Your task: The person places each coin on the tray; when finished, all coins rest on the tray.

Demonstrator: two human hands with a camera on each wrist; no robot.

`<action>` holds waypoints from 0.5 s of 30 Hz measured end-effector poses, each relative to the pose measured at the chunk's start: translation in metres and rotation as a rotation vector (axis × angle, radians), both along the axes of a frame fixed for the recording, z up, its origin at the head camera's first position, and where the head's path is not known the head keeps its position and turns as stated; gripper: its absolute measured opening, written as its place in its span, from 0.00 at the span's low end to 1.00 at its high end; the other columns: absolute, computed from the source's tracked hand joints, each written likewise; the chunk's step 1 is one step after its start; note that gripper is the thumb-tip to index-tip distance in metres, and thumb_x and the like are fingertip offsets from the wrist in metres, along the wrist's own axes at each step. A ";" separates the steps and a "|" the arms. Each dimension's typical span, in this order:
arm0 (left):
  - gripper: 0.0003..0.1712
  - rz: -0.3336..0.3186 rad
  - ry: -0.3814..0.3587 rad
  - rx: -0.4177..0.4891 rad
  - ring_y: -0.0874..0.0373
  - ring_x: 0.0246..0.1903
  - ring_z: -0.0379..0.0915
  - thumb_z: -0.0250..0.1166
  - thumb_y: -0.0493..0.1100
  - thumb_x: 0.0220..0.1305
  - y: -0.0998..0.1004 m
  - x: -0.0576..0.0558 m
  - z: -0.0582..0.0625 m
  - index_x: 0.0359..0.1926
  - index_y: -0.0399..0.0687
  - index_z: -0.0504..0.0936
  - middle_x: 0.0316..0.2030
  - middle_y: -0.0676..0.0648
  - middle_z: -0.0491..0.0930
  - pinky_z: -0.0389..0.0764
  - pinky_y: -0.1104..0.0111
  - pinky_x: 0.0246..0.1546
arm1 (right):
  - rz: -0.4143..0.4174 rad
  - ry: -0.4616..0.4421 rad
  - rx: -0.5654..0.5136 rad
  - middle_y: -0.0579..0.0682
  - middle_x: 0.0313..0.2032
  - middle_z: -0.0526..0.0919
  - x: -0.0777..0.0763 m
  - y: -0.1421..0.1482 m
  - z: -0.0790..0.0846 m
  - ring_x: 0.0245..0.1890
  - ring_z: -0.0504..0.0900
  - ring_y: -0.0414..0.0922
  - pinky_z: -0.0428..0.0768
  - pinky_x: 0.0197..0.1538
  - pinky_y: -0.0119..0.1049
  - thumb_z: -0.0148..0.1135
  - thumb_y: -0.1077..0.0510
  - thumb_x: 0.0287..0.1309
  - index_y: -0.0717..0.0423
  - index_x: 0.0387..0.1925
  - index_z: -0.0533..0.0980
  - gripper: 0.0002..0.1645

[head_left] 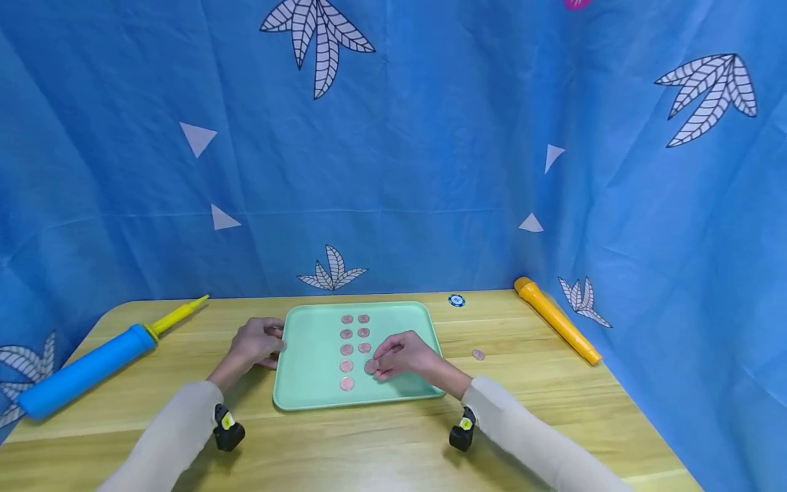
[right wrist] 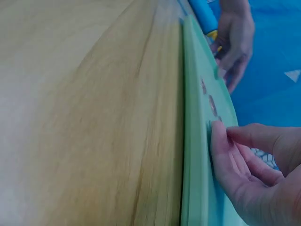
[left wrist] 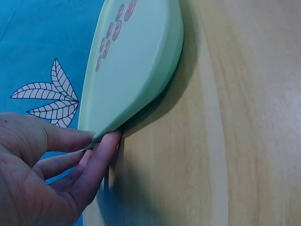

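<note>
A pale green rectangular tray (head_left: 307,369) lies on the table, with copper-coloured coins (head_left: 347,366) set out on it in two columns. My left hand (head_left: 253,343) pinches the tray's left rim; in the left wrist view its thumb is on top and a finger beneath. Over the tray, my right hand (head_left: 402,355) holds a copper-coloured coin (head_left: 371,366) at its fingertips, at the near end of the shorter right column. In the right wrist view, the thumb and fingers (right wrist: 220,146) meet just above the tray, and the coin between them is mostly hidden.
Right of the tray lies another coin (head_left: 478,354), with a blue and white poker chip (head_left: 457,301) farther back. An orange microphone-shaped object (head_left: 556,320) lies at the right edge, a blue and yellow hand pump (head_left: 92,372) at the left. A blue curtain (head_left: 393,171) hangs behind the table.
</note>
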State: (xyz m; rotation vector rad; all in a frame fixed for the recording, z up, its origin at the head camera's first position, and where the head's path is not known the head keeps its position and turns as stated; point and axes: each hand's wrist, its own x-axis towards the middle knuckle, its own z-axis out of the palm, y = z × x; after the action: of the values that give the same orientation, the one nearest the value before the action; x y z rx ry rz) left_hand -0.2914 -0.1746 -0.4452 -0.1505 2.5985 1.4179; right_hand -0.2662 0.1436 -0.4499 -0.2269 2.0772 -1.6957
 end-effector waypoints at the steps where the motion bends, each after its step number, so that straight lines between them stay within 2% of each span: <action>1: 0.32 -0.004 0.001 -0.002 0.53 0.36 0.84 0.63 0.28 0.63 0.000 0.000 0.000 0.69 0.27 0.72 0.54 0.30 0.78 0.90 0.64 0.27 | -0.004 0.011 0.012 0.63 0.34 0.90 0.000 -0.004 0.000 0.28 0.90 0.44 0.92 0.41 0.41 0.65 0.71 0.64 0.74 0.43 0.81 0.08; 9: 0.33 0.009 -0.018 -0.010 0.50 0.38 0.84 0.64 0.28 0.64 0.001 -0.002 0.003 0.70 0.28 0.71 0.54 0.30 0.78 0.90 0.64 0.28 | -0.009 0.115 0.127 0.68 0.31 0.87 -0.005 -0.017 0.003 0.24 0.89 0.50 0.92 0.35 0.44 0.69 0.69 0.63 0.74 0.39 0.80 0.07; 15: 0.34 0.012 -0.023 -0.019 0.49 0.40 0.84 0.64 0.28 0.64 0.001 -0.004 0.000 0.71 0.28 0.70 0.56 0.29 0.77 0.90 0.64 0.28 | -0.008 0.180 0.276 0.57 0.28 0.87 -0.009 -0.020 0.003 0.20 0.86 0.47 0.90 0.29 0.40 0.68 0.69 0.62 0.67 0.32 0.81 0.03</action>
State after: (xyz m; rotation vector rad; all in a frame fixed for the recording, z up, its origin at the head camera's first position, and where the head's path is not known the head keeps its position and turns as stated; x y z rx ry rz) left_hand -0.2955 -0.1736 -0.4449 -0.1838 2.5973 1.3875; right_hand -0.2747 0.1238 -0.4468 -0.2927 2.4175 -1.4159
